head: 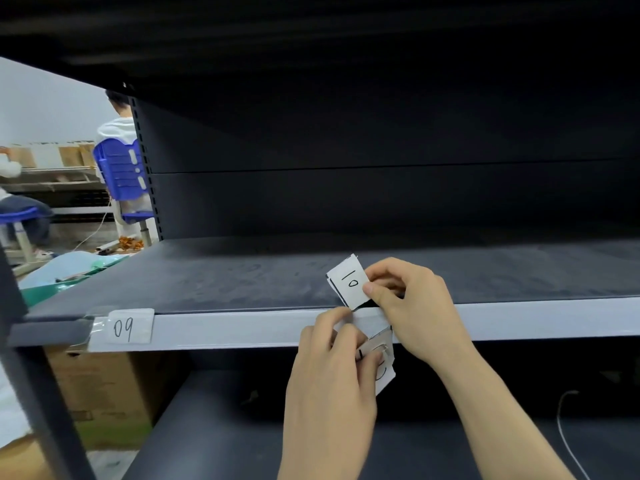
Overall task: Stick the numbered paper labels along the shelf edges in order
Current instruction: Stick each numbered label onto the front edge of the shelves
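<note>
The right hand [410, 299] has a closed grip on a small stack of paper labels [349, 284], with the thumb pressed flat on the top sheet and the curled fingers behind it. That top sheet reads 10, and the stack stands tilted just above the shelf edge [242, 329], over the dark shelf board [225, 275].

Just below, the left hand [332, 344] curls its fingers round another label [381, 362] in a tight pinch. Its markings are partly hidden by the fingers, and the paper hangs under the pale edge strip. The two hands are touching or nearly so; I cannot tell which.

Far to the left on the same strip the label marked 09 [130, 327] is stuck flat under clear tape, well apart from the hands.

Below the shelf sit a cardboard box [104, 393] on the left and a thin white cable [564, 431] on the right. Past the shelf upright [147, 168] — in a pale-walled room — a person in a white top sits with their back turned on a blue chair [121, 168].
</note>
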